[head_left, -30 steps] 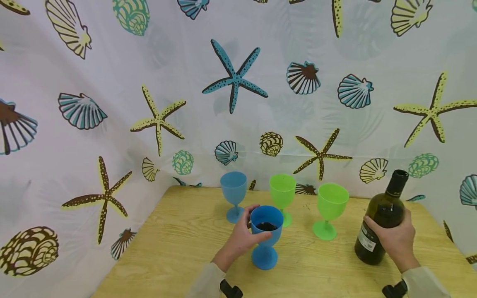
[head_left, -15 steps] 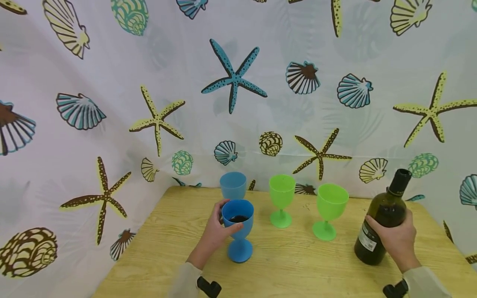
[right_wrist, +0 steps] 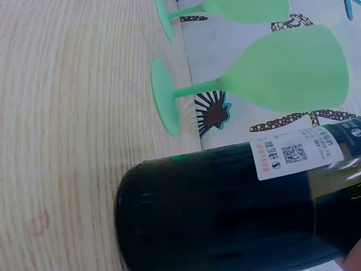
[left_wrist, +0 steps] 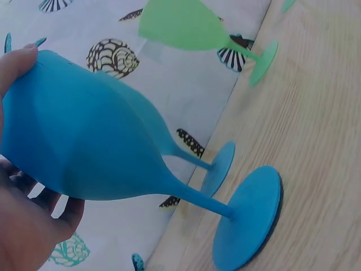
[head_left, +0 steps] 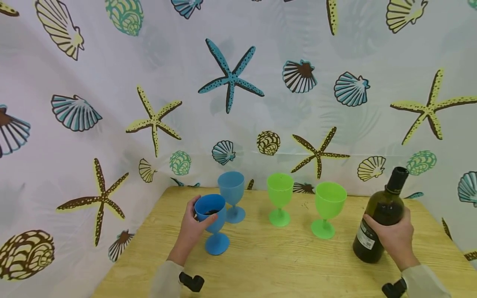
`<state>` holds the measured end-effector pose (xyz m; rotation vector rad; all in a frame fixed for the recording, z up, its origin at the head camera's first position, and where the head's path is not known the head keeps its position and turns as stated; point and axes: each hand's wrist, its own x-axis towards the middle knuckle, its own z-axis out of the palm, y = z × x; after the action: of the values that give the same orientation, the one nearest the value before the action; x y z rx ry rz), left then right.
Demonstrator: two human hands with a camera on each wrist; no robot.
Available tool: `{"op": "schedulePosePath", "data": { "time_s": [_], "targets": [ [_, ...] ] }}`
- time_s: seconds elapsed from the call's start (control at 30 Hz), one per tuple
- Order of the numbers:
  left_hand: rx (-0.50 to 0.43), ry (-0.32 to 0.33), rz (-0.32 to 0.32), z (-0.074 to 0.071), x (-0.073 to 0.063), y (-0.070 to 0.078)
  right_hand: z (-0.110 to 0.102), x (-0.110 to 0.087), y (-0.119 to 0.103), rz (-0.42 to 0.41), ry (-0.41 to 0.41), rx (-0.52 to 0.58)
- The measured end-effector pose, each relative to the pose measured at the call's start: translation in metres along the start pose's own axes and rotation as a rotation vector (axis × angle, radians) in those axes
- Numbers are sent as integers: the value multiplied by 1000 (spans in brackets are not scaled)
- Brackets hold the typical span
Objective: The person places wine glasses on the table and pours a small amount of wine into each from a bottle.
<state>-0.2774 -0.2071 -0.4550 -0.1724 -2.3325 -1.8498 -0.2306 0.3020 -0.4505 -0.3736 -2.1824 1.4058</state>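
My left hand (head_left: 191,231) grips a blue goblet (left_wrist: 96,135) by its bowl, thumb on one side and fingers curled round the other. Dark liquid shows inside the bowl in the head view. The goblet's foot is at the wooden table top, and I cannot tell whether it touches. On the right, my right hand (head_left: 396,238) holds a dark wine bottle (head_left: 384,209) round its body. The bottle has a white label (right_wrist: 296,152) and its base is down at the table. Just behind the held goblet stands a second blue goblet (head_left: 232,191).
Two green goblets, one (head_left: 280,191) near the middle back and another (head_left: 330,200) further right, stand upright between the hands. The wooden table (head_left: 268,269) ends at a white curtain (head_left: 179,62) printed with starfish and shells, which hangs behind and at the left.
My left hand has carried the blue goblet leftward, from in front of a green goblet to the left front of the other blue one. The right hand and bottle have stayed in place.
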Motion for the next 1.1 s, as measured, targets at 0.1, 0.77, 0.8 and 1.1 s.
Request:
{"op": "schedulePosePath", "data": {
  "time_s": [0.1,0.77,0.8,1.1],
  "targets": [
    [22,30,6,-8,3,-4,0,0,1,-8,3,0],
    [34,213,-9,-42,29,-12,1,1,4,-41,33,5],
    [34,219,-7,-44,31,-13,1,1,4,-40,33,6],
    [14,235,-11,-53,38,-17,1,1,6,-43,22,12]
  ]
}}
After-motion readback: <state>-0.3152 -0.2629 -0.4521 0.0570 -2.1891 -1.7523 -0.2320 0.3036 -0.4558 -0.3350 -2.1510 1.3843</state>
